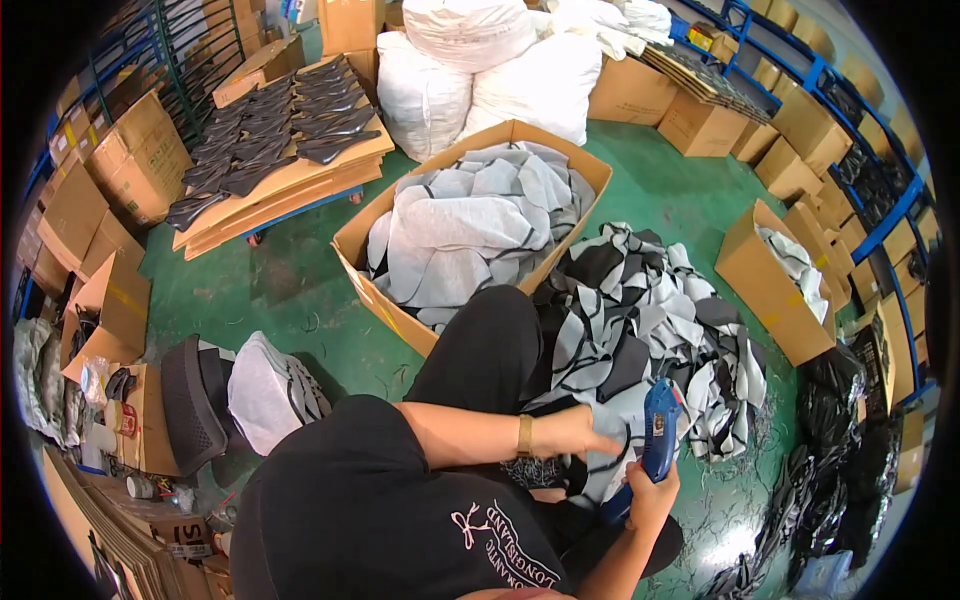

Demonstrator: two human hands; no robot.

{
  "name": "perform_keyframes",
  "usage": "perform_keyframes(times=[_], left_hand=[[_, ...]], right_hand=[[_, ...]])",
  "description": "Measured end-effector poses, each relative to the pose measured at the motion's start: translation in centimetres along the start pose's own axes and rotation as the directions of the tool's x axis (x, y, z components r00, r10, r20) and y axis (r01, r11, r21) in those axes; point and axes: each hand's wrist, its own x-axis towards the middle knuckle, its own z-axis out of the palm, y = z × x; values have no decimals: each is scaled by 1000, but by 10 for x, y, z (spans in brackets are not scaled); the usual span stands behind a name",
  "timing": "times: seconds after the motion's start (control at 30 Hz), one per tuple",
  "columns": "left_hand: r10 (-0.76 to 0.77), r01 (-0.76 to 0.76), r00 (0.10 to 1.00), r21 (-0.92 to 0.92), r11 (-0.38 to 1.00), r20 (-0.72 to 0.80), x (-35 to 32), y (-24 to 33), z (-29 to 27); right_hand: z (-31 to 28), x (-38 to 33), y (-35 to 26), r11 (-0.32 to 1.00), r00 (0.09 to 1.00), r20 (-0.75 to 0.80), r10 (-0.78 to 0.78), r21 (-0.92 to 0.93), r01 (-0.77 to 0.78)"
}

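Observation:
My right hand (652, 492) is closed around a blue handheld power tool (659, 430), its rounded body pointing up and away from me. Whether it has a blade cannot be made out. Beside it, my left hand (568, 432), with a gold-coloured watch (525, 435) on the wrist, grips a light grey fabric piece (622, 412) with black edging; its fingertips are partly hidden. The cloth lies over my lap, close to the tool. Just beyond my hands, a heap of similar grey and black pieces (650, 310) spreads over the floor.
In front stands a large open carton (598, 185) full of grey pieces. Dark shaped parts (325, 105) lie on stacked cardboard at back left. White sacks (425, 95) stand behind. Boxes and blue shelving (880, 225) line the right; black scraps litter the green floor (640, 180).

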Motion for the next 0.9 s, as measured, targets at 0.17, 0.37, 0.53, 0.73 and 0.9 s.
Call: perform_keyframes(times=[0.17,0.37,0.53,0.73,0.9], left_hand=[[41,-97,986,-345,934,-164,12,19,-24],[101,-196,961,-378,905,-256,5,47,-35],[94,-197,954,-360,912,-285,13,41,-30],[104,-198,950,-311,929,-294,10,41,-23],[163,-218,942,-165,962,-293,5,43,-20]], right_hand=[[-17,-9,7,985,1000,-7,15,171,-13],[-12,-26,-6,957,993,50,107,266,-116],[-16,-41,2,942,977,162,139,283,-181],[-15,-44,6,943,951,245,189,226,-246],[-14,-43,4,948,951,230,207,195,-253]])
